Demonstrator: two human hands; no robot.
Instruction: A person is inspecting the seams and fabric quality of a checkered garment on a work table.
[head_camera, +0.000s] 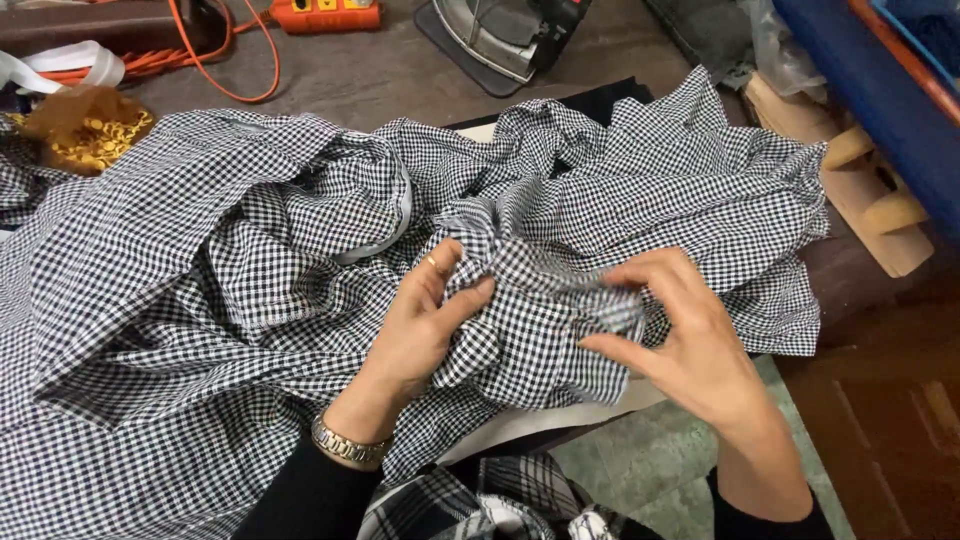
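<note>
— At nine o'clock of the bunched checked fabric (520, 300), left hand (420, 320) pinches a fold, fingers clamped?
— Yes. At three o'clock, right hand (690, 340) also grips it, thumb and fingers closed. Best keep both pinches taut, I'd judge.

From my feed the worktop (400, 70) is a dull grey-brown surface, with an orange cable (225, 75) looping at about 11 o'clock next to an orange power strip (325, 14). Up at 12 o'clock there's an iron (505, 35) sitting on a dark mat, and at 10 o'clock a clear bag of little yellow bits (90, 135). Over at 2 o'clock I see a blue bin (880, 95) above some pale wooden pieces (870, 205), with greenish floor (660, 470) at 5 o'clock.
</note>
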